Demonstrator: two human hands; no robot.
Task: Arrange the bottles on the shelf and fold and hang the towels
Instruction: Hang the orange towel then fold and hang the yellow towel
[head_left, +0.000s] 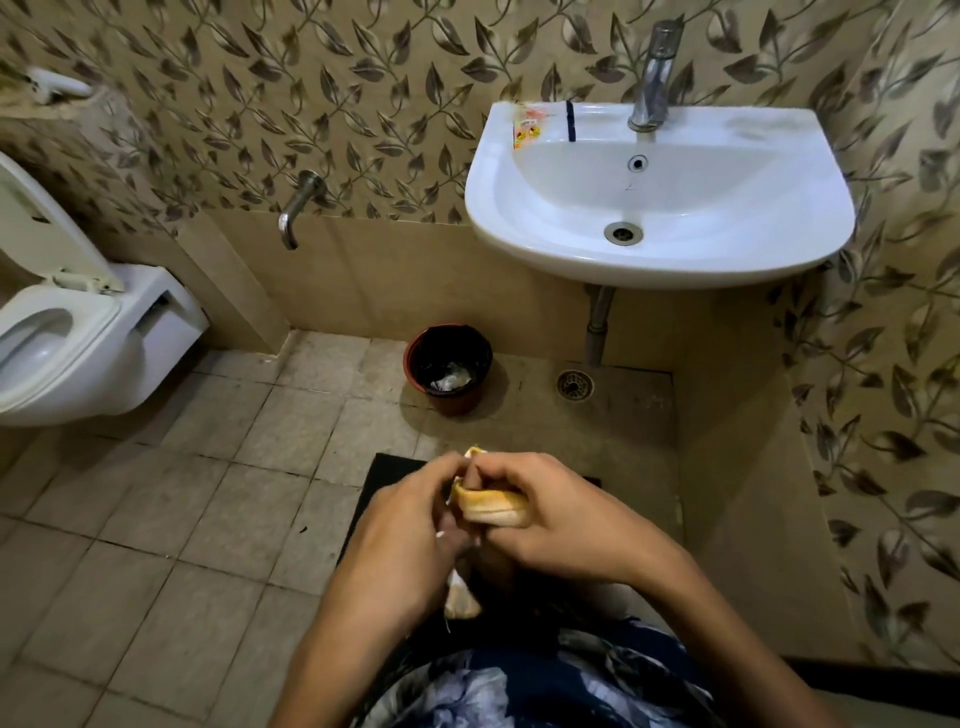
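Note:
A small yellow and white towel (491, 506) is bunched into a thick fold between both hands, low in the middle of the view. My left hand (400, 535) grips its left side, and a loose corner hangs below that hand. My right hand (556, 514) is closed over the fold from the right, fingers on top. No bottles or shelf are in view.
A white wall sink (660, 260) with a chrome tap (654, 78) hangs ahead on the right. A dark bin (449, 366) stands on the tiled floor below it, next to a floor drain (575, 384). A toilet (78, 338) is at left. A black mat (384, 467) lies under my hands.

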